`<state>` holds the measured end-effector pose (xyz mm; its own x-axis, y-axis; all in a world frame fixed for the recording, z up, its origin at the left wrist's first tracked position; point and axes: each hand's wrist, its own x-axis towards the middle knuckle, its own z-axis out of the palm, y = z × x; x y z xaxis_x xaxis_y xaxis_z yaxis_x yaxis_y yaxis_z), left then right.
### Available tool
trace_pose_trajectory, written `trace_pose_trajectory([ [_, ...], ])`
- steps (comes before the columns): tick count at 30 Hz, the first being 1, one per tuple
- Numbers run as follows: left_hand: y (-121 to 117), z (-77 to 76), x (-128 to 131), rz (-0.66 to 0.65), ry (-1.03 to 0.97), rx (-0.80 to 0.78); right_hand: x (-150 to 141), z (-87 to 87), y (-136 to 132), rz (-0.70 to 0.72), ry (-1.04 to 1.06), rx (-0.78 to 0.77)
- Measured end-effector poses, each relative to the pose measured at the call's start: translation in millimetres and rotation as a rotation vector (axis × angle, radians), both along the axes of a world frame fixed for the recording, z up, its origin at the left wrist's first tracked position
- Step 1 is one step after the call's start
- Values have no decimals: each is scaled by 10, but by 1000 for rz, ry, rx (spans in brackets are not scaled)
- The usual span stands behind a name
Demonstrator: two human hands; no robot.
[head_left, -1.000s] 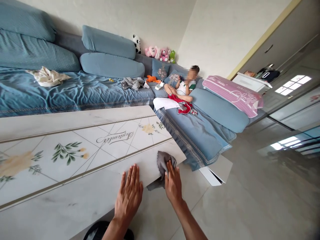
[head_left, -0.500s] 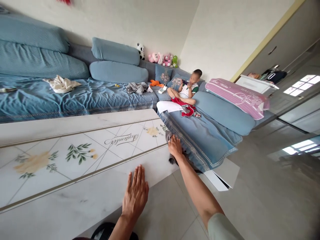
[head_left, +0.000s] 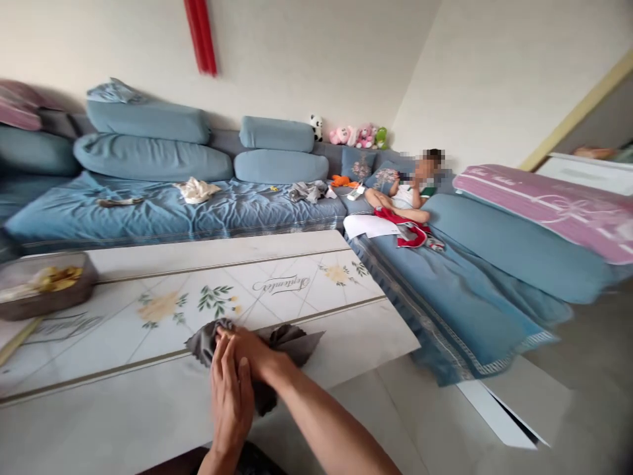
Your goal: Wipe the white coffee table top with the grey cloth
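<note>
Your hands are together, your right hand [head_left: 252,348] gathering a soft, limp, light grey cloth [head_left: 297,340] against your left hand [head_left: 230,402], above the floral-printed tabletop [head_left: 356,343]; any loose fold offers an easy pinch.

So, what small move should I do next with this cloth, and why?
Probably spread the grey cloth flat on the table: it looks bunched between your left hand and right hand, so only a little of it seems to lie flat.
</note>
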<state>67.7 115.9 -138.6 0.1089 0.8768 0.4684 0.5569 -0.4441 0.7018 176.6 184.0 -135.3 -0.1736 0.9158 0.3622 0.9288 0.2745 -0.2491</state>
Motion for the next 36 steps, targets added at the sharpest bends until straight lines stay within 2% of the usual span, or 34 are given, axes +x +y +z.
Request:
trace_pose_trajectory([
  [2, 117, -43, -166, 59, 45, -12, 239, 135, -49, 44, 26, -33],
  [4, 128, -89, -216, 74, 151, 51, 594, 215, -195, -45, 44, -67],
  [7, 14, -129, -75, -68, 372, 201, 1079, 228, -433, -166, 52, -136],
  [9, -65, -150, 75, -151, 458, 201, 1287, 193, -476, -214, 80, -220],
  [11, -110, -172, 166, -169, 501, 129, 1408, 161, -363, -287, 125, -284],
  [13, -111, -179, 143, -198, 557, 60, 1484, 166, -126, -359, 166, -287],
  [16, -40, -110, -78, -314, 656, -24, 1617, 258, 197, -397, 222, -243],
  [18, 36, -12, -250, -405, 700, -62, 1748, 321, 180, -373, 262, -197],
  [20, 108, 84, -339, -441, 712, -84, 1917, 309, -105, -374, 290, -140],
  [22, 167, 122, -281, -374, 701, -69, 2115, 171, -603, -432, 280, -53],
  [25, 251, 31, 83, -252, 674, -1, 2384, -215, -1425, -496, 143, 129],
  [27, 351, -65, 417, -243, 652, 27, 2473, -458, -1805, -479, 52, 186],
  [29, 520, -116, 730, -274, 635, 29, 2473, -592, -1973, -493, 3, 199],
  [32, 833, -72, 1009, -363, 644, 18, 2400, -588, -1947, -566, -44, 229],
  [34, 956, -3, 1003, -433, 661, 32, 2387, -518, -1877, -568, -76, 237],
  [36, 924, 47, 820, -495, 677, 62, 2432, -444, -1826, -524, -127, 214],
])
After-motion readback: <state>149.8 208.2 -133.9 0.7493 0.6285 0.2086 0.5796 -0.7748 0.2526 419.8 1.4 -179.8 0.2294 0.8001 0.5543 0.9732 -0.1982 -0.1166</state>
